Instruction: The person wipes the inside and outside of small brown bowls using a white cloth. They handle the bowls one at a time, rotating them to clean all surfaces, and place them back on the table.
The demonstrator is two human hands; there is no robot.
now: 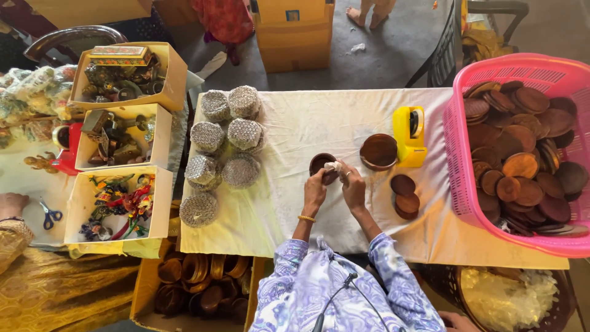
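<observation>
Basket: the pink plastic basket (456, 161) of round wooden lids sits at your far right.
Bowl: the small dark wooden bowl (319, 163) rests mid-table on the white cloth.
Left hand (315, 189): you grip the bowl's near rim.
Right hand (351, 184): you pinch a white wad (332, 166) against the bowl.

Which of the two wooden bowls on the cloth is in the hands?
The smaller dark bowl, held by the left hand and right hand. The larger bowl sits untouched beside the yellow tape dispenser.
</observation>
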